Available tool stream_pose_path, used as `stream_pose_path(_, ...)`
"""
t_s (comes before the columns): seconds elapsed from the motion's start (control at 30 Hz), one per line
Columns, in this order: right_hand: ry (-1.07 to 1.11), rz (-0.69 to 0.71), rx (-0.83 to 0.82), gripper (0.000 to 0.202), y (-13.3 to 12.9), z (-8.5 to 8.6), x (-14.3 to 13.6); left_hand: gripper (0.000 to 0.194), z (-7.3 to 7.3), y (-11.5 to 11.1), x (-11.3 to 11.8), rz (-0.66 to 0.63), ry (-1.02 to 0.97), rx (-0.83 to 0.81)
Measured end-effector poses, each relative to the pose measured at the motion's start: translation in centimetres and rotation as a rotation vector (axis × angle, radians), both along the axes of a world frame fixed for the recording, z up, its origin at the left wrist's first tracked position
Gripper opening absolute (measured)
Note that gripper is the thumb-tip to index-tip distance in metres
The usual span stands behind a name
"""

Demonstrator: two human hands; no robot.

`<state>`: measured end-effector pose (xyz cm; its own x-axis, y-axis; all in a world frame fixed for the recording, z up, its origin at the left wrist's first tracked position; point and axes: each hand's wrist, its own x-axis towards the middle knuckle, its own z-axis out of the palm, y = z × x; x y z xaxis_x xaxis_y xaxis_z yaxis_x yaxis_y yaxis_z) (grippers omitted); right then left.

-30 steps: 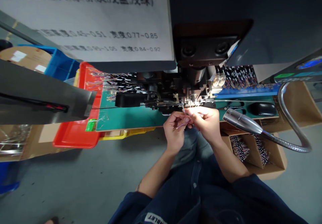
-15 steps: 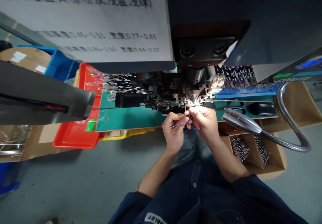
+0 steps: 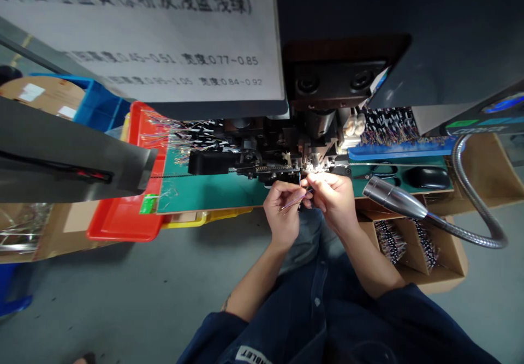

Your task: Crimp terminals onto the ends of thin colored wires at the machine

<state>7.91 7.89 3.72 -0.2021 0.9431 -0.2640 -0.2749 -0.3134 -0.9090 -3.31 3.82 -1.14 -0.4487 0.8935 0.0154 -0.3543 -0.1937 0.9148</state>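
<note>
Thin coloured wires (image 3: 291, 202) fan out from the fingers of my left hand (image 3: 283, 214), which is closed on them. My right hand (image 3: 333, 195) is pinched beside it, at the lit working point of the black machine (image 3: 319, 124); its fingertips hold part of the same wires. A blue wire end (image 3: 300, 177) stands up between the hands, just in front of the machine's metal parts. The fingertips of both hands nearly meet, and the wires between them are partly hidden.
A gooseneck lamp (image 3: 393, 197) reaches in from the right. Bundled wires lie on a blue tray (image 3: 401, 150) and in a cardboard box (image 3: 446, 276). At the left are a red tray (image 3: 126, 222) and green mat (image 3: 221, 192); scissors (image 3: 385, 175) lie right of the machine.
Both hands hold almost the same pose at the machine. The view has shifted very slightly, and the blue wire end has moved a little to the left.
</note>
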Motion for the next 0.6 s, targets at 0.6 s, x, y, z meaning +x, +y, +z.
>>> stream_pose_path(0.6, -0.426, -0.001, 0.474, 0.033, -0.7, 1.6, 1.6, 0.034, 0.5, -0.5, -0.3, -0.038, 0.084, 0.026)
